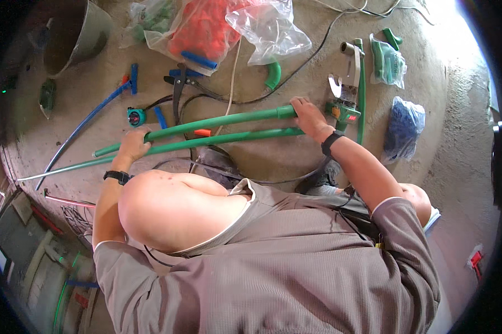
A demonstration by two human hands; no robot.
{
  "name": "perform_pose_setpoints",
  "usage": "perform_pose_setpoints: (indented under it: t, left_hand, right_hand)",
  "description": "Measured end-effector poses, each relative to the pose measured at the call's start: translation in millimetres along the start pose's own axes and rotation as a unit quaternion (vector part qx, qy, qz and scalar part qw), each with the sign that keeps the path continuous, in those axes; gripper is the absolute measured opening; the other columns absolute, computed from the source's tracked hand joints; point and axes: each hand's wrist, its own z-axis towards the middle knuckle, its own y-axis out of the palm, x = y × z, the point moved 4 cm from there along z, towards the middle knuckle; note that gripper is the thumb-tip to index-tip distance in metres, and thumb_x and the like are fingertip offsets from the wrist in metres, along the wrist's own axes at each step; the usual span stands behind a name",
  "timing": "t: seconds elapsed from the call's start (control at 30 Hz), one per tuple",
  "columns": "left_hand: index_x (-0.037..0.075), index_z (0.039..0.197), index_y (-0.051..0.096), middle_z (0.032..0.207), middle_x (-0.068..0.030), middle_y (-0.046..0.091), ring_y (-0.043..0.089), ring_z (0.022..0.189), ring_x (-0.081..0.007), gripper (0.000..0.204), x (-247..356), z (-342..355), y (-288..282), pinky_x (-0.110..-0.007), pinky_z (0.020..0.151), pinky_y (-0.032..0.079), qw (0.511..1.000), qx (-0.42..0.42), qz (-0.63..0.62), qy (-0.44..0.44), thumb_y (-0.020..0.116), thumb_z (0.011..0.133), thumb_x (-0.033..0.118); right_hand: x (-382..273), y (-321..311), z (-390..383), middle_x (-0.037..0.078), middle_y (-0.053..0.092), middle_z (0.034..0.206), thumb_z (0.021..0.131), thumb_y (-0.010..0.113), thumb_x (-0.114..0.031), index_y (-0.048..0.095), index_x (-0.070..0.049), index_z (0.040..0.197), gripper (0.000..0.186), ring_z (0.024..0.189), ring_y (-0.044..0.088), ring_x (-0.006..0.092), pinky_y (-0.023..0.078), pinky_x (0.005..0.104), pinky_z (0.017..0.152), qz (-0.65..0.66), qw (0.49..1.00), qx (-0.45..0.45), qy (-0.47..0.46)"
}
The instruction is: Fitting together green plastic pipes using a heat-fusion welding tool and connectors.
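Observation:
Two long green plastic pipes lie side by side in front of me: an upper pipe (217,121) and a lower pipe (206,143) that reaches farther left. My left hand (133,146) is closed round the upper pipe near its left end; whether it also grips the lower one is hidden. At the right end of the upper pipe sits a wider green coupling (286,112). My right hand (311,118) is closed over that end, fingers bent across it. Just right of this hand stands a green pipe welding machine (344,113) with a lit red display and metal heating heads.
Beyond the pipes lie a black-handled pipe cutter (178,92), a tape measure (135,116), a blue pipe (92,123) and bags of red (203,33) and green fittings (387,62). A blue bag (404,128) lies right. A bucket (89,42) stands far left. Cables cross the floor.

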Motion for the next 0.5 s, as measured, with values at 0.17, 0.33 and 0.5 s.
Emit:
perform_pose_setpoints:
  t: [0.17, 0.33, 0.5]
  left_hand:
    - [0.007, 0.099, 0.066, 0.101, -0.0186, 0.067, 0.062, 0.096, -0.0387, 0.029, 8, -2, -1, -0.047, 0.085, 0.050, 0.999, 0.029, -0.035, 0.023, 0.068, 0.073, 0.018]
    - [0.005, 0.099, 0.065, 0.103, -0.0175, 0.066, 0.061, 0.100, -0.0382, 0.030, 15, -5, -5, -0.047, 0.087, 0.049, 0.999, 0.026, -0.038, 0.010, 0.068, 0.072, 0.018]
    - [0.005, 0.100, 0.064, 0.102, -0.0170, 0.066, 0.061, 0.098, -0.0378, 0.031, 33, -8, -16, -0.047, 0.085, 0.049, 0.998, 0.044, -0.034, 0.033, 0.068, 0.073, 0.020]
  right_hand:
    - [3, 9, -6, 0.018, 0.057, 0.115, 0.071, 0.064, 0.005, 0.053, -0.004, 0.115, 0.046, 0.112, 0.051, 0.0387, 0.047, 0.0440, 0.095, -0.027, 0.999, 0.041, 0.014]
    - [6, 14, -8, 0.018, 0.056, 0.112, 0.068, 0.069, 0.004, 0.053, -0.005, 0.116, 0.052, 0.109, 0.052, 0.0373, 0.046, 0.0433, 0.096, -0.035, 0.999, 0.037, 0.011]
    - [7, 8, -7, 0.016, 0.054, 0.112, 0.064, 0.073, 0.003, 0.053, -0.006, 0.116, 0.056, 0.110, 0.052, 0.0366, 0.046, 0.0429, 0.096, -0.044, 0.998, 0.050, 0.005]
